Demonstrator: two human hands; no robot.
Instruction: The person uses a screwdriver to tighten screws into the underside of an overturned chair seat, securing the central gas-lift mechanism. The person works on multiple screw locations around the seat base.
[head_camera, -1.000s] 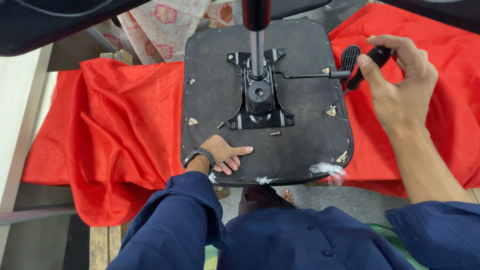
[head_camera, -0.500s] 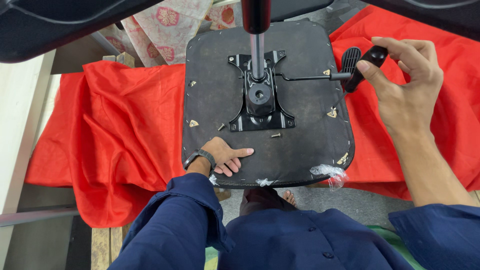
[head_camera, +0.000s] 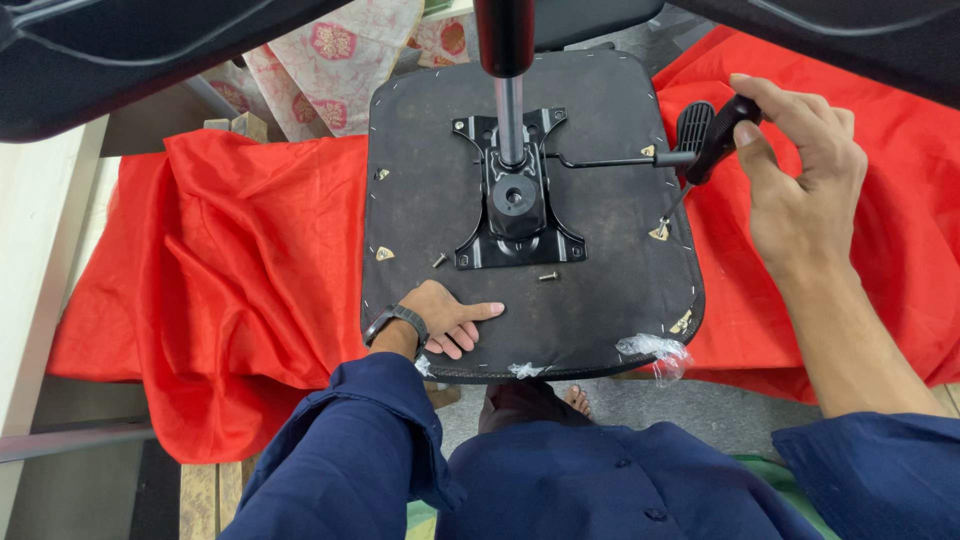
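- The upturned chair seat (head_camera: 600, 280), a dark rounded board, lies flat on a red cloth (head_camera: 220, 270) spread across the bench, its underside facing up.
- Bolted to the middle of it is a black metal mechanism plate (head_camera: 515, 205), with a shiny gas-lift column (head_camera: 508, 110) rising out of it straight toward the viewer.
- The left hand (head_camera: 450, 320) lies flat and open on the near edge of the seat, fingers spread toward the right, pressing on the board; a dark watch sits on that wrist.
- The right hand (head_camera: 800, 170) is closed around the black handle of a screwdriver (head_camera: 715, 140), whose thin shaft slants down to a small brass corner fitting (head_camera: 660, 232) near the seat's right edge.
- A thin lever rod (head_camera: 610, 160) runs from the plate out to a ribbed black knob, just beside the screwdriver handle (the two nearly touch).
- Two loose screws (head_camera: 548, 275) lie on the board just below the plate.
- No printed package or label shows; a shred of clear plastic wrap (head_camera: 655, 350) clings to the near right corner of the seat.
- Behind the seat there is pale fabric with pink flower patterns (head_camera: 340, 60).
- Dark chair parts (head_camera: 120, 50) hang across the top of the view and hide what is beyond.
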